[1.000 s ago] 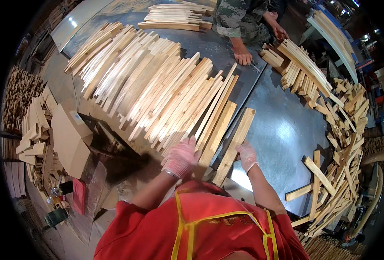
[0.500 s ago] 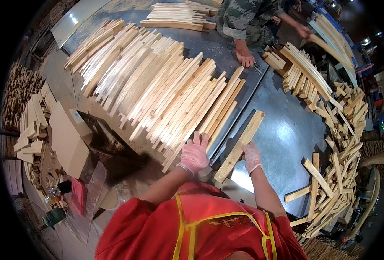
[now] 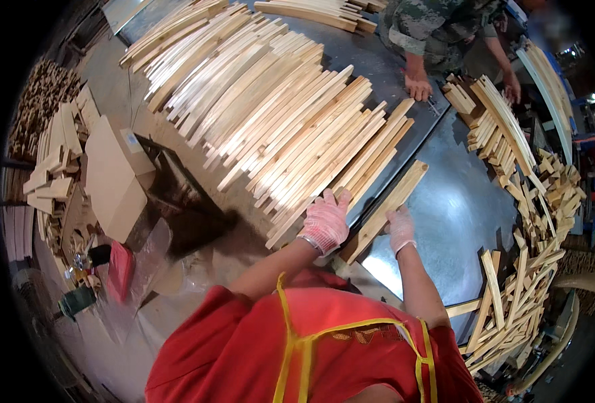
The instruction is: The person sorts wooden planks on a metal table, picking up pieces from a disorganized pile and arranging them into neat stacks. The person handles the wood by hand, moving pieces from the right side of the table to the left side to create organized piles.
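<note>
My left hand (image 3: 327, 220), in a pale pinkish work glove, rests with fingers stretched over the near ends of a row of light wooden strips (image 3: 297, 148). To its right, my right hand (image 3: 401, 230), gloved alike, grips the right edge of a thicker wooden board (image 3: 393, 201). This board lies slantwise along the seam of the dark metal table (image 3: 455, 221), right of the row and apart from it. The thumb and some fingers of my right hand are partly hidden.
Across the table, a co-worker in camouflage has one hand (image 3: 418, 87) on the tabletop and another near stacked boards (image 3: 506, 121). Loose offcuts (image 3: 522, 295) heap along the right edge. A cardboard sheet (image 3: 113, 181) and a red object (image 3: 119, 269) are at left.
The view has shifted, so the scene sits farther right and higher. The board has slid left, closer to the strips, with my right hand on it. The co-worker's far hand has come down nearer the stack.
</note>
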The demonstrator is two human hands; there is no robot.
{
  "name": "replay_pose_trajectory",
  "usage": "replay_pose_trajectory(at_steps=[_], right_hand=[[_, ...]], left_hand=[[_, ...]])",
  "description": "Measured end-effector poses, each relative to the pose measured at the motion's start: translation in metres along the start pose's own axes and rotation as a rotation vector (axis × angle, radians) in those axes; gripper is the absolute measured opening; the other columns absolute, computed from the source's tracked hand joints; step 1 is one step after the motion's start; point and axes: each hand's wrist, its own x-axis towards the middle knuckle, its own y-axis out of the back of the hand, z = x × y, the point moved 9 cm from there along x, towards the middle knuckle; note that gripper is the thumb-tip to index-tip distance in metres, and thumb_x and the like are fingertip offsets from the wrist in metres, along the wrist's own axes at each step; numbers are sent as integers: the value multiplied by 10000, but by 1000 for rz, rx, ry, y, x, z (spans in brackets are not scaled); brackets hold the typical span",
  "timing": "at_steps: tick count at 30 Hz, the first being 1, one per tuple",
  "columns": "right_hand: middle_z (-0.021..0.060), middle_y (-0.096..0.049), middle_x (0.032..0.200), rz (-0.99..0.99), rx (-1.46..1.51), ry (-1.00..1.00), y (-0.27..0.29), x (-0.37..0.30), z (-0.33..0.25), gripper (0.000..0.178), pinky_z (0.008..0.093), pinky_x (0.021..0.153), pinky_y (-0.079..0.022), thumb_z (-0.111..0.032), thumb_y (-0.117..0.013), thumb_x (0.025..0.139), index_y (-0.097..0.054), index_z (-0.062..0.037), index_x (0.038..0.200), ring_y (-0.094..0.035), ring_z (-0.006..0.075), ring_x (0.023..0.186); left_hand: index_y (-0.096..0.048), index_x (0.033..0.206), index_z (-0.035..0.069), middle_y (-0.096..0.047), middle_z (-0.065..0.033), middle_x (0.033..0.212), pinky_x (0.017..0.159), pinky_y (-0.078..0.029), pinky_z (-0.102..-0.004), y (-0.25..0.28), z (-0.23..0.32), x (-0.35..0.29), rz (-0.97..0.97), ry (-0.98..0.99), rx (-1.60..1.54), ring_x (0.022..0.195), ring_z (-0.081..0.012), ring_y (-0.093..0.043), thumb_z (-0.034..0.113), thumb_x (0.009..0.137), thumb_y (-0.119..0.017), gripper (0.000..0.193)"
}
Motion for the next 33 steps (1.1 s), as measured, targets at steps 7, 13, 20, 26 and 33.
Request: replay_pose_trajectory(at_steps=[7,13,20,26,33], right_hand=[[82,-665,900,-5,33,8,5,7,4,334,338,511,-453,-104,-617,909,-625,-40,1236,-560,182,600],[110,-663,877,6,-110,-23,0,-9,-19,287,352,508,-462,-99,-632,897,-612,-13,1170,-582,202,602],[174,-716,1087,-9,-286,167,-60,23,-28,360,372,784,-572,-168,-676,945,-601,2,1254,-698,260,924],[126,-696,1317,-534,-193,933,-107,67,-20,492,397,1003,-549,-295,-611,1051,-515,-36,1458,-670,286,1188],[222,-473,1568,107,427,179,35,-19,-42,766,404,1212,-378,-296,-697,994,-337,-56,1626,-464,340,1453]], left_hand=[[-437,1577,162,-360,-302,1575,980,-527,-530,-12,-4,-8,178,-240,80,1197,-442,-596,313,893,-709,751],[-372,1580,160,-512,-285,1441,991,-527,-531,-6,-10,10,137,-55,-74,1185,-457,-627,266,855,-725,813],[-366,1593,93,-554,-270,1456,1089,-486,-477,58,-11,-59,179,-266,-610,1310,-456,-562,288,781,-717,907],[-385,1572,127,-584,-246,1376,1032,-517,-502,79,17,-71,187,-238,-391,1232,-447,-604,270,775,-713,873],[-366,1574,117,-573,-254,1321,960,-552,-509,14,59,-37,48,-180,-248,1171,-413,-642,259,828,-736,844]])
